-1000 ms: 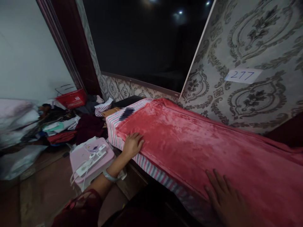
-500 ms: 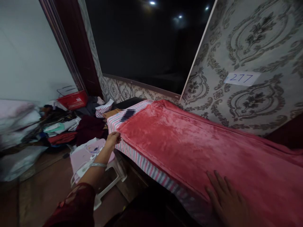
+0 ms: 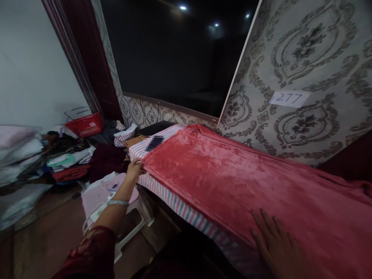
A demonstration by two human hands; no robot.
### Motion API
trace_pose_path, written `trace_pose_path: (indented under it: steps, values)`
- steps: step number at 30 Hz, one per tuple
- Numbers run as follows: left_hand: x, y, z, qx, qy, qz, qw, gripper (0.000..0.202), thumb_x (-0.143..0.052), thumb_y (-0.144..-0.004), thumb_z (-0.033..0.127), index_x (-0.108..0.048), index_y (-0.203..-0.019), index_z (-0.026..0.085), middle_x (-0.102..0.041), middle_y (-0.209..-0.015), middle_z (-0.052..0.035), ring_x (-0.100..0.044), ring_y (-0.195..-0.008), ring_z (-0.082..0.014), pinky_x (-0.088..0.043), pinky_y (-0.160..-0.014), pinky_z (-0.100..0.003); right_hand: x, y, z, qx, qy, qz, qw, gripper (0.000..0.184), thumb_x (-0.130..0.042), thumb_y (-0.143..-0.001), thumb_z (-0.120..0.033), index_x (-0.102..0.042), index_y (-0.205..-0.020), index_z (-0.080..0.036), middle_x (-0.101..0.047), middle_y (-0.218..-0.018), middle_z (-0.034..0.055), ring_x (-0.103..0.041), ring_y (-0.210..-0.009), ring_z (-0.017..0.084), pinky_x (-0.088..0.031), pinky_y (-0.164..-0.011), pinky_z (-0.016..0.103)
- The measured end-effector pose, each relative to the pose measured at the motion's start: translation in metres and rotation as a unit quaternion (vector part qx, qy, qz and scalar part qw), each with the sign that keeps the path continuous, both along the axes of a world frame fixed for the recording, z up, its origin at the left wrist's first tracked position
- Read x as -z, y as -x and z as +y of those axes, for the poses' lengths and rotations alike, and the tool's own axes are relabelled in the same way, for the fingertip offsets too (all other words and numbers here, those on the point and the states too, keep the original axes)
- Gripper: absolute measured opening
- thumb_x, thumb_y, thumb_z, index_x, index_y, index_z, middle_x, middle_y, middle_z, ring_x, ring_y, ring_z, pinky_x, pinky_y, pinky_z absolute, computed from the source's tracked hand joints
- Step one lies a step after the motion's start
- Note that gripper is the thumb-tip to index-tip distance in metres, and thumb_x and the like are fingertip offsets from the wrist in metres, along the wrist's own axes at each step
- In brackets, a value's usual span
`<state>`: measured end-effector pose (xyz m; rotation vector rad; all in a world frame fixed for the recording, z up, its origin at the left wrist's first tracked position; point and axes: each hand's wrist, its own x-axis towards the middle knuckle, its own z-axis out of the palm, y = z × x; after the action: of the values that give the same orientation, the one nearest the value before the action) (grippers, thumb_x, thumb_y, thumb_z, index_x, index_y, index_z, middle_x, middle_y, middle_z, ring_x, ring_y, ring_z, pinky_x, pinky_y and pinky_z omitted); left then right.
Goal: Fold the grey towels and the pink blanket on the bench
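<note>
A red plush blanket (image 3: 226,170) lies spread over a striped cloth (image 3: 174,201) that covers a long, low surface. My left hand (image 3: 135,169) pinches the near left corner of the blanket, at the edge of the striped cloth. Flat on the blanket's near side rests my right hand (image 3: 276,242), fingers spread and its wrist fading into shadow. A dark, pixelated object (image 3: 155,143) lies on the striped cloth just beyond the blanket's left edge.
Below my left arm stands a stool (image 3: 139,211) bearing a pink board and a cord. Piled clothes (image 3: 72,172) and a red basket (image 3: 85,124) fill the left side. A large black screen (image 3: 180,58) hangs on the patterned wall behind, near a paper marked 277 (image 3: 289,98).
The whole view has shifted slightly. Against the blanket, both hands keep nearly the same places, the left still at the corner and the right still flat.
</note>
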<state>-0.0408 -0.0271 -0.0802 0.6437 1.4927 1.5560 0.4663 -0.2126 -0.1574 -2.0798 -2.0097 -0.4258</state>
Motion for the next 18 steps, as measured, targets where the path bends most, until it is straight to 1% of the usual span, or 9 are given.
trace_pose_path:
  steps: [2,4,6,8,10,12,15,18]
  values:
    - [-0.005,0.003,-0.001,0.027,0.026,-0.004,0.999,0.025,-0.060,-0.048,0.016,-0.053,-0.072,0.019,-0.049,-0.052,0.0063,-0.051,-0.043,-0.0113,-0.049,-0.046,-0.025,0.000,0.000,0.000,0.001,-0.005,0.005,1.000,0.066,-0.021,-0.095,-0.052,-0.051,-0.148,-0.026,-0.041,-0.158,0.0035,-0.036,-0.144,0.035,-0.039,-0.105,0.056]
    - [-0.011,0.006,0.000,0.050,0.054,-0.011,0.997,0.020,-0.063,-0.050,0.021,-0.053,-0.067,0.018,-0.049,-0.054,0.0042,-0.054,-0.044,-0.0140,-0.051,-0.046,-0.029,-0.001,0.001,0.000,0.001,-0.005,0.009,1.000,0.067,-0.020,-0.095,-0.052,-0.050,-0.148,-0.026,-0.041,-0.158,0.0037,-0.036,-0.144,0.034,-0.039,-0.105,0.055]
    - [-0.015,0.007,0.002,0.066,0.077,-0.017,0.995,0.022,-0.066,-0.055,0.033,-0.055,-0.066,0.017,-0.051,-0.056,0.0015,-0.057,-0.046,-0.0181,-0.051,-0.044,-0.032,-0.003,0.002,0.000,0.003,-0.006,0.009,1.000,0.067,-0.019,-0.095,-0.051,-0.052,-0.147,-0.025,-0.043,-0.157,0.0046,-0.037,-0.143,0.034,-0.039,-0.104,0.055]
    - [-0.017,0.007,0.004,0.070,0.094,-0.013,0.993,0.030,-0.068,-0.059,0.045,-0.056,-0.066,0.017,-0.053,-0.056,-0.0006,-0.058,-0.045,-0.0206,-0.046,-0.040,-0.031,-0.006,0.004,0.000,0.007,-0.004,0.009,1.000,0.067,-0.018,-0.095,-0.051,-0.054,-0.145,-0.024,-0.044,-0.156,0.0054,-0.038,-0.142,0.034,-0.040,-0.103,0.055]
    - [-0.017,0.006,0.008,0.056,0.103,0.003,0.993,0.034,-0.072,-0.059,0.047,-0.057,-0.065,0.017,-0.051,-0.052,-0.0004,-0.053,-0.041,-0.0184,-0.037,-0.036,-0.026,-0.009,0.006,0.001,0.012,-0.002,0.011,1.000,0.067,-0.018,-0.096,-0.051,-0.055,-0.145,-0.025,-0.044,-0.156,0.0052,-0.038,-0.142,0.034,-0.041,-0.103,0.055]
    - [-0.017,0.004,0.011,0.032,0.096,0.021,0.995,0.031,-0.076,-0.058,0.041,-0.056,-0.065,0.018,-0.049,-0.048,0.0013,-0.048,-0.038,-0.0144,-0.031,-0.035,-0.022,-0.012,0.008,0.001,0.017,0.003,0.013,1.000,0.066,-0.019,-0.096,-0.052,-0.054,-0.146,-0.026,-0.044,-0.156,0.0042,-0.038,-0.142,0.033,-0.040,-0.104,0.055]
    - [-0.017,0.000,0.015,-0.018,0.060,0.040,0.997,0.021,-0.072,-0.060,0.031,-0.055,-0.063,0.019,-0.047,-0.046,0.0033,-0.044,-0.038,-0.0112,-0.033,-0.038,-0.021,-0.014,0.009,0.001,0.019,0.010,0.010,1.000,0.064,-0.021,-0.096,-0.052,-0.053,-0.146,-0.028,-0.043,-0.156,0.0031,-0.037,-0.142,0.032,-0.038,-0.106,0.055]
    - [-0.014,-0.004,0.017,-0.074,0.025,0.053,0.996,0.015,-0.066,-0.060,0.026,-0.052,-0.062,0.019,-0.044,-0.044,0.0054,-0.043,-0.038,-0.0102,-0.036,-0.039,-0.021,-0.015,0.010,0.001,0.018,0.009,0.007,1.000,0.062,-0.021,-0.097,-0.051,-0.053,-0.146,-0.029,-0.044,-0.156,0.0026,-0.038,-0.142,0.031,-0.038,-0.107,0.054]
